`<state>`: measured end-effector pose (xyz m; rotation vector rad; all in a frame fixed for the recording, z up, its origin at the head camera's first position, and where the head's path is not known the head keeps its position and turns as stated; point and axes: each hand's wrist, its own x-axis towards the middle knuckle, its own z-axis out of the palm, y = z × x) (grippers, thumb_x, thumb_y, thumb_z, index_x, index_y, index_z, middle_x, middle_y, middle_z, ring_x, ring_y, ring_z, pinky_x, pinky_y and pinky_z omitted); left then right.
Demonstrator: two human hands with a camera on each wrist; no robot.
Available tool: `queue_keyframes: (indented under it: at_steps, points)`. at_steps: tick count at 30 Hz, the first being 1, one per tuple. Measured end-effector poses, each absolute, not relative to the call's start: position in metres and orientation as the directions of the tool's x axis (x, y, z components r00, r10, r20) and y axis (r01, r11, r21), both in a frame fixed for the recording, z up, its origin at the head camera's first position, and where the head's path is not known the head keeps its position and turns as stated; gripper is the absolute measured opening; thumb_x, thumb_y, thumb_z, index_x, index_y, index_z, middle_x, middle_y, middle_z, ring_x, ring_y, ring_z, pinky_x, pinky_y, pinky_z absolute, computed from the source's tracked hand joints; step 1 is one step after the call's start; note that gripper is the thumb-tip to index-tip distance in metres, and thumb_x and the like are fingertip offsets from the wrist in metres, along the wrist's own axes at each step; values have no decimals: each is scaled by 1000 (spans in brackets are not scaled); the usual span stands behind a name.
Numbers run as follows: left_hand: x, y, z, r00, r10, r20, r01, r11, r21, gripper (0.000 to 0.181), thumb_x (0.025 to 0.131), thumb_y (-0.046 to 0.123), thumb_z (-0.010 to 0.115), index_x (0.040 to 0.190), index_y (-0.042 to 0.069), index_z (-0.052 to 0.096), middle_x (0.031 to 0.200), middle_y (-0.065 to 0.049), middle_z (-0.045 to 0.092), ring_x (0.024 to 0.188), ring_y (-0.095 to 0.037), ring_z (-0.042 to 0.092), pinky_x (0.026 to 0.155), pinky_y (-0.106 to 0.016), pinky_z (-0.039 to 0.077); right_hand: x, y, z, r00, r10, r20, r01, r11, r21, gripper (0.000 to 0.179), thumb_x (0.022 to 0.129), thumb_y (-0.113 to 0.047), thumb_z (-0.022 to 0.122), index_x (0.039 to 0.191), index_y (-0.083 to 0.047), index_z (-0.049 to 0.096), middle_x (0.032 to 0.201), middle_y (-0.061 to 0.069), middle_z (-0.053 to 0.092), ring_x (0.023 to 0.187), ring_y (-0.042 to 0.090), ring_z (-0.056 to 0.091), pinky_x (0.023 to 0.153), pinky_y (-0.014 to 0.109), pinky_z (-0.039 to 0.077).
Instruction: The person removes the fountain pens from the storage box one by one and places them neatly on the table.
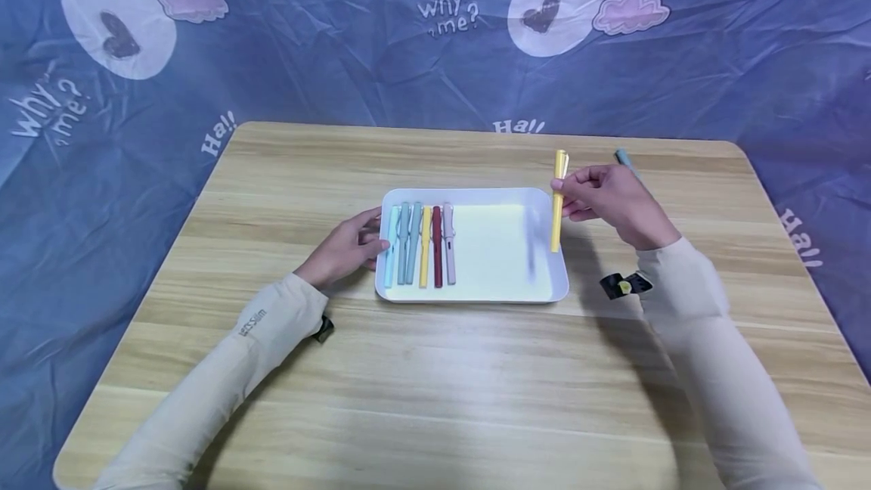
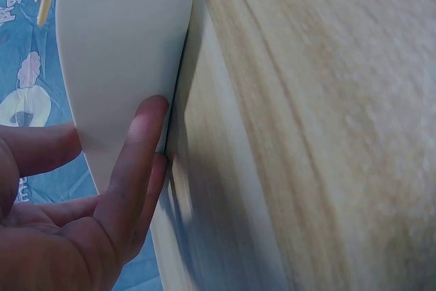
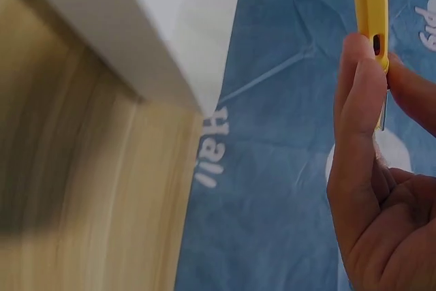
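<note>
Head view: the right hand (image 1: 615, 200), right of centre, pinches a yellow pen (image 1: 557, 210) over the right end of the tray (image 1: 497, 248), long axis roughly parallel to the pen row (image 1: 425, 248) at left. Left wrist view: the left hand (image 2: 82, 233) grips the tray wall, centre-left. Right wrist view: the yellow pen sits upper right, between thumb and fingers.

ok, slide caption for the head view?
Left hand grips a white tray of six pens; right hand pinches a yellow pen near the tray's right end.
</note>
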<state>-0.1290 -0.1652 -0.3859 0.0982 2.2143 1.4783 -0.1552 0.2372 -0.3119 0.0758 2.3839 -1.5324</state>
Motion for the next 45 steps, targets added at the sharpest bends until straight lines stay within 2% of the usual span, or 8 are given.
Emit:
queue_keyframes:
  at_steps: [8, 22, 30, 37, 45]
  points:
    - [-128, -165, -385, -886, 314, -342, -199, 408, 891, 70, 105, 6, 58, 165, 4, 22, 156, -21, 42, 131, -35, 56, 85, -35, 65, -155, 256, -324, -943, -104, -316, 236, 458, -857, 47, 103, -34, 68, 118, 9, 60, 86, -3, 71, 77, 11, 72, 80, 31, 66]
    - [-129, -165, -384, -889, 312, -336, -192, 411, 891, 68, 106, 5, 57, 165, 3, 23, 156, -22, 42, 131, -36, 56, 85, -34, 65, -161, 279, -350, -907, -129, -401, 287, 508, -812, 44, 105, -29, 65, 120, 12, 57, 84, -5, 70, 76, 6, 69, 78, 26, 65]
    - [-128, -164, -384, -887, 316, -337, -197, 401, 895, 68, 106, 4, 57, 165, 6, 23, 156, -22, 42, 131, -36, 56, 84, -35, 65, -163, 287, -361, -881, -144, -451, 295, 577, -761, 44, 104, -31, 66, 114, 11, 59, 84, 1, 70, 76, 9, 69, 78, 28, 65]
    - [-128, -165, -384, -886, 310, -346, -203, 412, 888, 69, 106, 6, 58, 165, 6, 22, 157, -21, 41, 132, -36, 56, 84, -35, 65, -166, 287, -369, -850, -161, -501, 311, 614, -726, 36, 105, -27, 65, 105, 9, 61, 81, 2, 69, 72, 7, 67, 72, 26, 65]
    - [-129, -166, -385, -884, 310, -349, -209, 407, 889, 70, 106, 6, 58, 165, 6, 22, 158, -21, 40, 132, -36, 56, 85, -35, 65, -167, 287, -375, -829, -180, -529, 305, 648, -698, 37, 104, -28, 67, 104, 9, 63, 81, 3, 69, 72, 9, 68, 70, 25, 64]
